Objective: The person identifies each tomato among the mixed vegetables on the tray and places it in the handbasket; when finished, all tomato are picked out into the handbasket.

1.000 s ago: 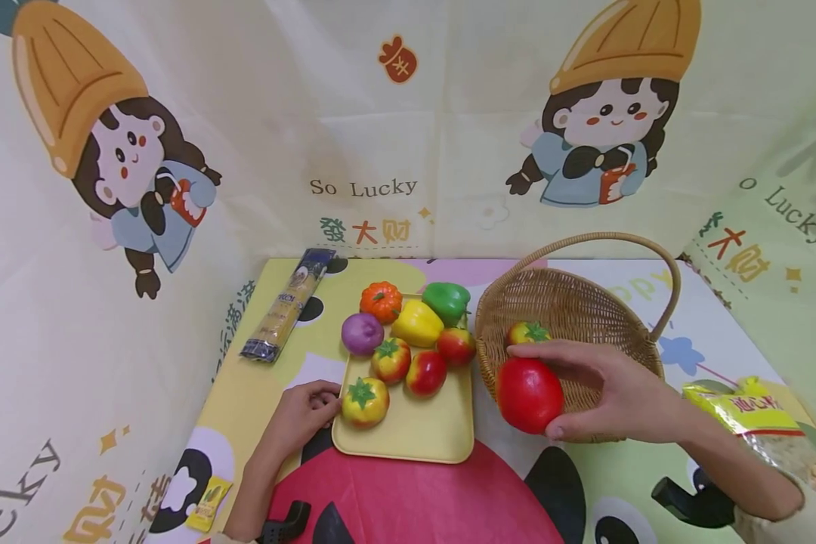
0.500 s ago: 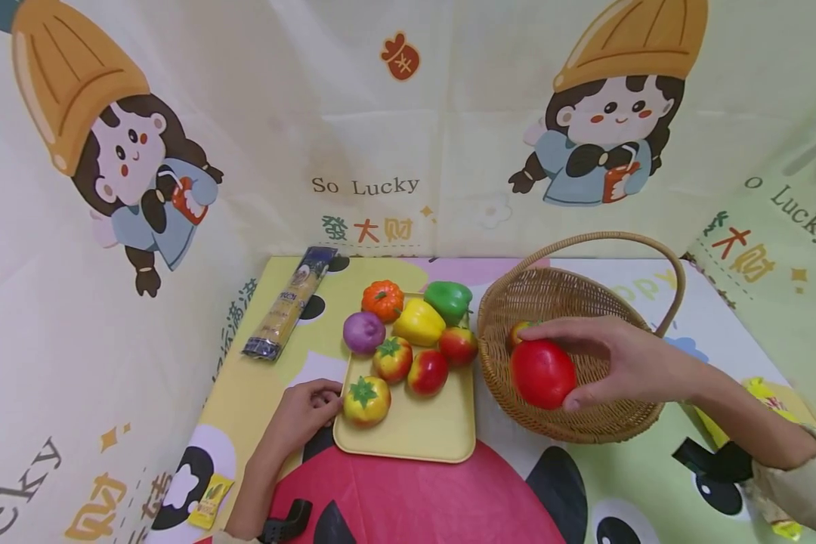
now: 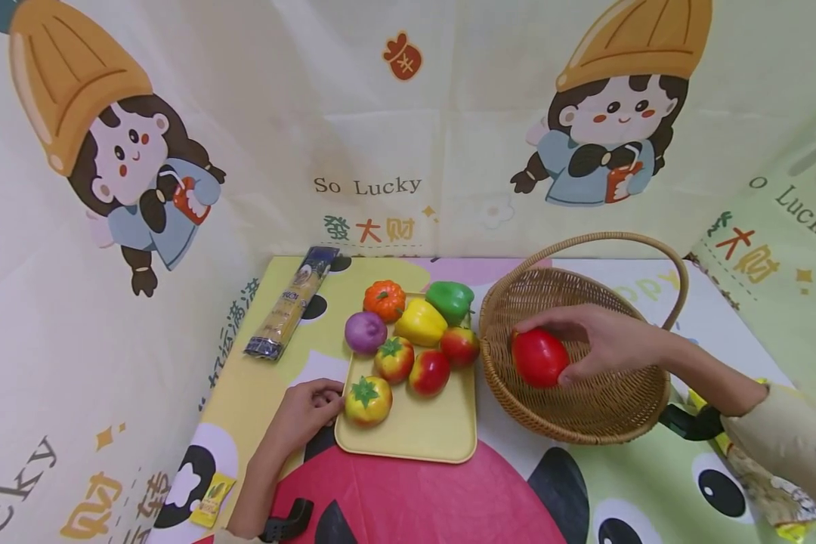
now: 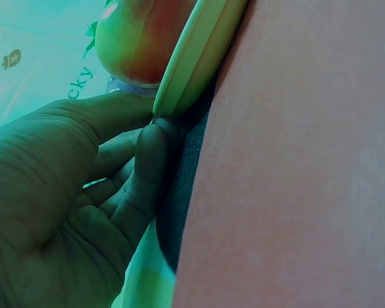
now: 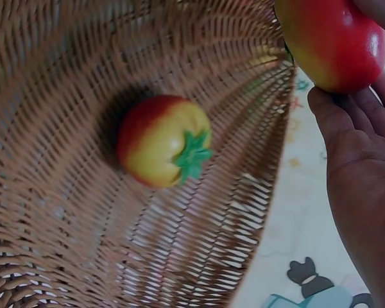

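My right hand [image 3: 608, 344] grips a red toy tomato [image 3: 539, 358] over the opening of the wicker basket [image 3: 578, 412]. Its yellow-red side shows in the right wrist view. Another toy tomato [image 5: 163, 142], yellow-red with green leaves, lies inside the basket; the hand and held tomato hide it in the head view. At the yellow tray's [image 3: 415, 438] left edge, my left hand [image 3: 306, 414] pinches the rim between thumb and finger. The tray bears several toy tomatoes, one of them [image 3: 369, 401] nearest that hand, a yellow pepper [image 3: 421, 323] and a green pepper [image 3: 450, 302].
A purple onion-like toy [image 3: 366, 332] and an orange toy pumpkin [image 3: 384, 301] sit at the tray's back left. A pasta pack [image 3: 291, 304] lies further left. A small yellow packet [image 3: 213, 499] is in front. The basket's handle [image 3: 598, 237] arches up behind my right hand.
My right hand has carried the red tomato from the basket's near left rim back and slightly right, over its inside. My left hand has stayed at the tray's edge.
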Demonstrator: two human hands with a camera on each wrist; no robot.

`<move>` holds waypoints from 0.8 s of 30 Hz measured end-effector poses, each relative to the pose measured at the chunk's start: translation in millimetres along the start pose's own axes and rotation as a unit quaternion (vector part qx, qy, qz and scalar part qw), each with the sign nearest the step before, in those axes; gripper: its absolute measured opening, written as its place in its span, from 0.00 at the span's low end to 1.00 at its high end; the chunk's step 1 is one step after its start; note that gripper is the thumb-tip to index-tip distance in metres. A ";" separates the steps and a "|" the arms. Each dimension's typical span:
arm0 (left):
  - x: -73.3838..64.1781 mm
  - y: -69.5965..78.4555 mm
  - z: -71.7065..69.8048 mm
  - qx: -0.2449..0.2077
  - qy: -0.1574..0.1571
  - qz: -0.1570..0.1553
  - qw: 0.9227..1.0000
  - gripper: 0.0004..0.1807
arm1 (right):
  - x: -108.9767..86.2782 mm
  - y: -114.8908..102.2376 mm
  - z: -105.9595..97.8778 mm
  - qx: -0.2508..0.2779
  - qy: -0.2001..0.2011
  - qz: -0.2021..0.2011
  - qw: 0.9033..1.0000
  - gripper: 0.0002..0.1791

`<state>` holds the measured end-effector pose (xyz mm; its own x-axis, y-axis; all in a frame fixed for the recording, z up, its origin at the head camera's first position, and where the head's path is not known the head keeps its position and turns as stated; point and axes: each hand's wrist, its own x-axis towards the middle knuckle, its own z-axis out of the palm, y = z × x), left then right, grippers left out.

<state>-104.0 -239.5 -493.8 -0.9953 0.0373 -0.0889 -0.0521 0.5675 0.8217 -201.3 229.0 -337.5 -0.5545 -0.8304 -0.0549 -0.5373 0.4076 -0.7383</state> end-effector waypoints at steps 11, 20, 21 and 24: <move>0.1 -0.6 -1.4 -0.008 0.001 0.003 1.000 0.10 | 18.5 23.7 1.3 0.006 -0.032 0.029 0.999 0.39; 0.6 -1.5 -0.9 -0.002 0.002 0.002 1.000 0.10 | 30.9 34.6 3.3 0.017 -0.050 0.037 0.998 0.39; 0.8 -1.6 -0.7 -0.002 0.001 0.001 1.000 0.10 | 32.2 36.3 4.0 0.020 -0.053 0.036 0.998 0.39; 0.7 -1.8 -0.8 -0.003 0.000 0.000 1.000 0.10 | 35.3 40.8 5.9 0.029 -0.061 0.032 0.997 0.39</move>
<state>-104.7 -241.2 -495.0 -0.9954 0.0381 -0.0884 -0.0516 0.5633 0.8246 -239.1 214.1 -373.5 -0.5035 -0.8445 -0.1824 -0.4629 0.4419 -0.7684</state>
